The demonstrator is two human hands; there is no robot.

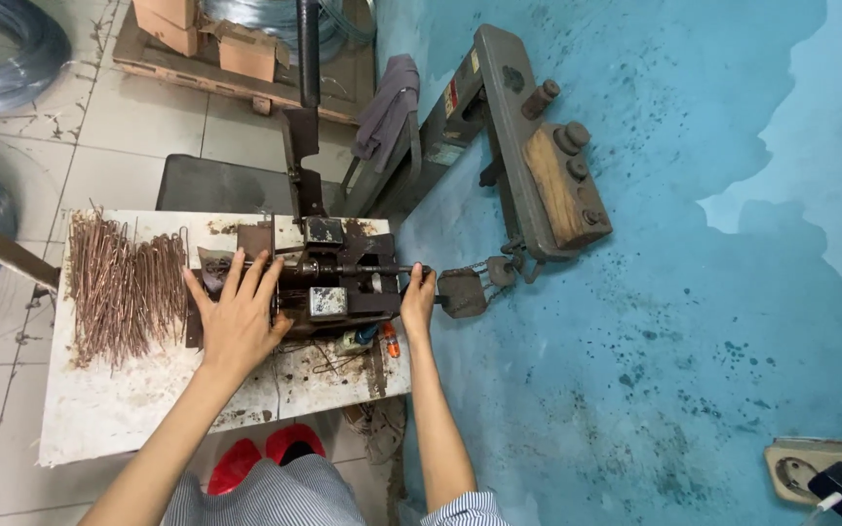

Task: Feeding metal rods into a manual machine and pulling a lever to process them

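Observation:
A small dark metal bending machine (328,278) stands on a worn white table (119,409). My left hand (238,310) lies flat with fingers spread against the machine's left side, holding nothing that I can see. My right hand (418,295) is closed around the end of a thin horizontal rod (377,270) that sticks out of the machine's right side. A pile of rusty bent wire pieces (124,287) lies on the table left of my left hand.
A long upright lever (308,49) rises from the machine. A larger grey bending tool with a wooden block (548,170) leans at the right on a blue floor. Wire coils (2,54), cardboard boxes on a pallet (236,44) and a power strip (825,477) lie around.

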